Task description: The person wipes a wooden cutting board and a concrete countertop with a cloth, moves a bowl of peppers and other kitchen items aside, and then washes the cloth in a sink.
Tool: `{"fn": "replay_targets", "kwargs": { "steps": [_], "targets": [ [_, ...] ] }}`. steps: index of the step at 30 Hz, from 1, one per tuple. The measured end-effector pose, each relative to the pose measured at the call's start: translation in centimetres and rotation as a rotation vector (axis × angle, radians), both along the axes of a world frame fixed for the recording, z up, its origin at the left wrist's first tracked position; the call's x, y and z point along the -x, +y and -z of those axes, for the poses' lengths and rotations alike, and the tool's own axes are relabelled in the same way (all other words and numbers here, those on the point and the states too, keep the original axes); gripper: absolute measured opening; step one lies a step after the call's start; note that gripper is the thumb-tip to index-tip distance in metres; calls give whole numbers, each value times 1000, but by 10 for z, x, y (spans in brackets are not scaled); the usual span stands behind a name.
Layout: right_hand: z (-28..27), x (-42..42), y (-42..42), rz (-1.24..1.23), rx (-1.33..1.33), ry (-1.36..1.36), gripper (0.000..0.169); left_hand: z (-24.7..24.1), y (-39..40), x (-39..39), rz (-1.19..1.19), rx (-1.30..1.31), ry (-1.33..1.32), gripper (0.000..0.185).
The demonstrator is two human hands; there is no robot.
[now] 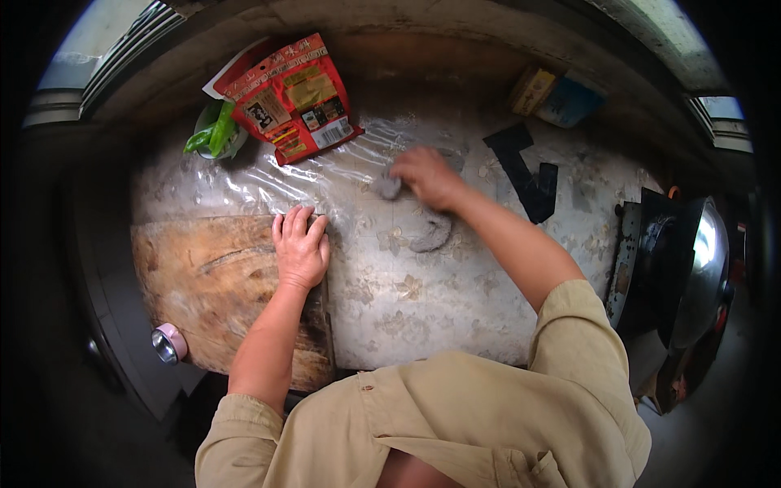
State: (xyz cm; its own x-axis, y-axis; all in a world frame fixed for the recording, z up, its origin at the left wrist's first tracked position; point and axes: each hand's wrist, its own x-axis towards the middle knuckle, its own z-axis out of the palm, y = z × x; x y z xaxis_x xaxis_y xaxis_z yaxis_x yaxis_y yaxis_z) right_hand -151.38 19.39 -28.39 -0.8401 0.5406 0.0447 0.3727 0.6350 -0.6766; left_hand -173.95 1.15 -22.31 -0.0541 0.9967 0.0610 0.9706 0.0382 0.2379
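Observation:
My left hand (301, 247) lies on the far right corner of a worn wooden board (226, 280), its fingertips at the far edge. To the right, my right hand (429, 177) is blurred by motion over a flower-patterned plastic table cover (409, 323). It presses on a grey cloth (432, 235), part of which bunches out left of the fingers and part below the wrist. My palm hides the middle of the cloth.
Red printed food pouches (299, 97) stand at the back left beside a bowl holding green peppers (223, 129). A pink-handled metal cup (169, 343) is at the board's left edge. Black strips (528, 177), boxes (558, 97) and a wok (701, 262) are on the right.

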Motion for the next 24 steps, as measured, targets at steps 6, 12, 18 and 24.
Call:
{"fn": "replay_targets", "kwargs": {
  "steps": [6,12,18,24],
  "targets": [
    [14,63,62,509,-274,-358,32,3,1,-2,23,0,10,31],
    [16,-5,-48,31,-270,26,32,3,0,-2,17,-4,36,29],
    [-15,-70,-33,105,106,-37,22,3,-2,-2,11,-5,41,30],
    [23,-75,81,771,-411,-290,30,6,2,-5,37,-1,49,31]
  ]
}}
